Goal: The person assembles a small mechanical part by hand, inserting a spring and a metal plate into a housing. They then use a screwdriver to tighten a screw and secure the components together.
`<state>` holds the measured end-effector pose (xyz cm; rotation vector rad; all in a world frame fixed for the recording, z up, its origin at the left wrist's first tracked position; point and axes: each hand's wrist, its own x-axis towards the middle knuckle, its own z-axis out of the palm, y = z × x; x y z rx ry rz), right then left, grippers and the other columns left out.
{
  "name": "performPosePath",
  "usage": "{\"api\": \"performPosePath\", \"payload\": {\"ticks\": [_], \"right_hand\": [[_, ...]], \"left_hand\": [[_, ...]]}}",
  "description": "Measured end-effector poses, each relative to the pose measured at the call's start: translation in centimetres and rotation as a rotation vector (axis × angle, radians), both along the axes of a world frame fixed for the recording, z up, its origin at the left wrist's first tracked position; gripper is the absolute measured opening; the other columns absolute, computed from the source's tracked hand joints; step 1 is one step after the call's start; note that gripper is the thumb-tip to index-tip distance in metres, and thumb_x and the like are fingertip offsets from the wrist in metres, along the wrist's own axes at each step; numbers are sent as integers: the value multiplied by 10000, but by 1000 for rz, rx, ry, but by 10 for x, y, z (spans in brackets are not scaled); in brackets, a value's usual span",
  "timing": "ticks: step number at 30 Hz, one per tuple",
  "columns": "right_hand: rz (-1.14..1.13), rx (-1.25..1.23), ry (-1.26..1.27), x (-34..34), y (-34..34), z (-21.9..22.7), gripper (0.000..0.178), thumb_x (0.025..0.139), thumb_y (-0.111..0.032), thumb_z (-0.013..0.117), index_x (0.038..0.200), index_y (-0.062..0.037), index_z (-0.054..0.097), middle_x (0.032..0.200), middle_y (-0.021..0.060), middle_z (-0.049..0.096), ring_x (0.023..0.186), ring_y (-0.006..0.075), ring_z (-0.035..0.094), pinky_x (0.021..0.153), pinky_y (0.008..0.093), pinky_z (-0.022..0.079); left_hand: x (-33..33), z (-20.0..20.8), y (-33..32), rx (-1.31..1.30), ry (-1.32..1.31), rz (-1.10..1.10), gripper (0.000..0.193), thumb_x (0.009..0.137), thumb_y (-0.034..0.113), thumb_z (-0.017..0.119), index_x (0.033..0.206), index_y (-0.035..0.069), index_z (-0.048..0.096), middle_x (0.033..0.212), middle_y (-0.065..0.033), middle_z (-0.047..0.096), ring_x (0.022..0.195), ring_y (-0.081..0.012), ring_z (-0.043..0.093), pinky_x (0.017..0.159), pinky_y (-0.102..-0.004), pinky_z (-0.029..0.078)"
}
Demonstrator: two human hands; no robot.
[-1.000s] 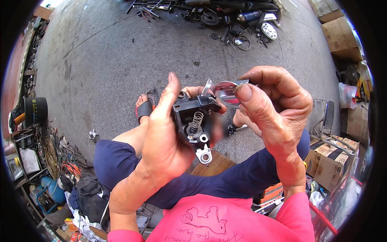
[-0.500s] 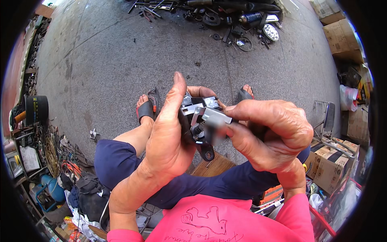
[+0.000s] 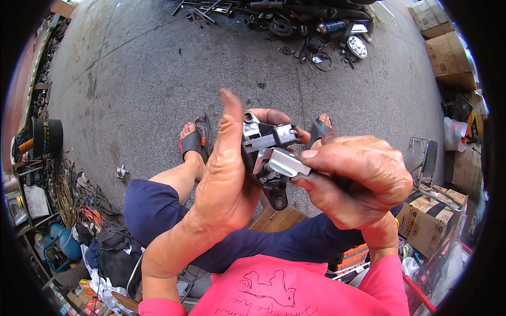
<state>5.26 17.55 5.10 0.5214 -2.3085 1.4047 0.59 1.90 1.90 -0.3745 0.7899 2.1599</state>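
My left hand (image 3: 224,179) cups a black and silver mechanical assembly (image 3: 263,141), its fingers wrapped around the far side and its thumb sticking up free. The exact kind of part cannot be made out. On its near side I see a coil spring and a black lug (image 3: 278,200) with a round hole. My right hand (image 3: 358,179) pinches the end of a bent silver metal bracket (image 3: 284,162) between thumb and index finger. The bracket lies against the assembly, above the spring. The remaining right fingers are curled and partly hidden.
A small wooden stool (image 3: 276,218) stands between my legs. Loose metal parts (image 3: 282,27) are heaped on the concrete ground ahead. Cardboard boxes (image 3: 448,52) are stacked at the right; a black bucket (image 3: 47,139), cables and a blue tank (image 3: 66,241) are at the left.
The assembly has shifted slightly down and right and tilted, showing more of its top. The bracket, blurred before, now shows clearly. My right hand keeps its pinch.
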Motion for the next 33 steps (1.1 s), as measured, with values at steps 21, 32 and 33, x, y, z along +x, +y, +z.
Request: {"api": "performPosePath", "payload": {"ticks": [21,32,33], "right_hand": [[-452,-417,30,-12,-18,22,230,792,-24,714,999,13,621,708,25,630,509,9,496,446,146,355],[-417,-399,33,-18,-10,11,216,804,-28,708,1001,27,635,713,-1,636,570,-18,505,490,120,355],[-414,-376,43,-18,-10,10,216,806,-25,705,1002,29,634,717,1,638,582,-17,511,499,120,362]], "left_hand": [[-20,15,7,352,17,124,441,990,384,359,1166,5,498,1069,-158,615,997,-266,601,659,-360,548],[-22,9,9,296,61,88,446,990,388,360,1158,-2,495,1046,-157,606,959,-243,605,668,-348,553],[-22,10,8,295,62,91,449,990,390,355,1157,-3,494,1050,-156,605,958,-243,604,671,-350,554]]}}
